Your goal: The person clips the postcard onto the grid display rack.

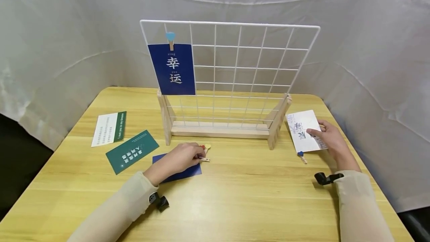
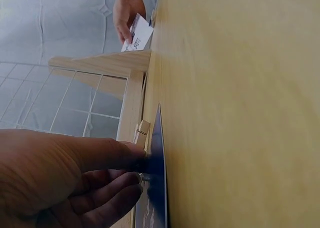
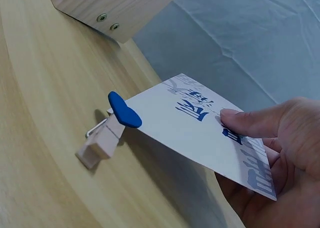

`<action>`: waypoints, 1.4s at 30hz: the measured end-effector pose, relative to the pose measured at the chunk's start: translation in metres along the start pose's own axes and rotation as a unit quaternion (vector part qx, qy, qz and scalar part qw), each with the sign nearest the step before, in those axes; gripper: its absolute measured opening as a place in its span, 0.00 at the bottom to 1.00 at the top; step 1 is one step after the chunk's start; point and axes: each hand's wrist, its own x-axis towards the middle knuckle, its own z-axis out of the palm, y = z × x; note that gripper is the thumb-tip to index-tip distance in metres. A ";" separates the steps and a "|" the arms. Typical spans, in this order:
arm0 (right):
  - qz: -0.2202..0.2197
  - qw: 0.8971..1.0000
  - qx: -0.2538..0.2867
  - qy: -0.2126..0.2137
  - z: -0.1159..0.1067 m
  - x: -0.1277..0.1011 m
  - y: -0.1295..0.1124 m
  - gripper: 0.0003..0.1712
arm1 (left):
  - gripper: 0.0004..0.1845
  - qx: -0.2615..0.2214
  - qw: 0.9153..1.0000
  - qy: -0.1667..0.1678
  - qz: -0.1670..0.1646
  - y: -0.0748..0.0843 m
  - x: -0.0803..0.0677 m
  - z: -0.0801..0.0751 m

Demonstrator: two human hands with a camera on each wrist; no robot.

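My left hand [image 1: 181, 157] is over a dark blue card [image 1: 185, 174] lying on the table, thumb and fingers pinching a small wooden clothespin [image 1: 204, 159] whose end pokes out past the fingertips. Clothespins with a red heart [image 1: 202, 147] and a yellow heart [image 1: 208, 146] lie just beyond. At the right, my right hand [image 1: 332, 139] grips a white card [image 3: 187, 133] with blue characters, thumb on top and fingers beneath; the card is tilted up from the table. Beside the card's near corner rests a clothespin with a blue heart [image 3: 124, 111].
A white wire grid [image 1: 235, 66] stands in a wooden base [image 1: 218, 132] at the back. A light blue heart clothespin [image 1: 171, 37] holds a blue card [image 1: 173, 74] on its upper left. A green card [image 1: 132, 150] and a white-and-green card [image 1: 107, 129] lie at left.
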 end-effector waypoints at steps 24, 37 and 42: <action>-0.014 0.996 0.080 0.033 -0.001 -0.011 -0.013 0.32 | 0.06 0.000 0.997 0.071 0.030 -0.001 -0.002 0.001; -0.046 0.979 0.197 0.036 0.000 -0.015 -0.027 0.25 | 0.06 -0.053 0.996 0.050 0.045 0.001 -0.002 -0.003; -0.037 0.964 0.260 0.032 0.000 -0.018 -0.033 0.38 | 0.06 -0.056 0.996 0.051 0.042 0.001 -0.002 -0.003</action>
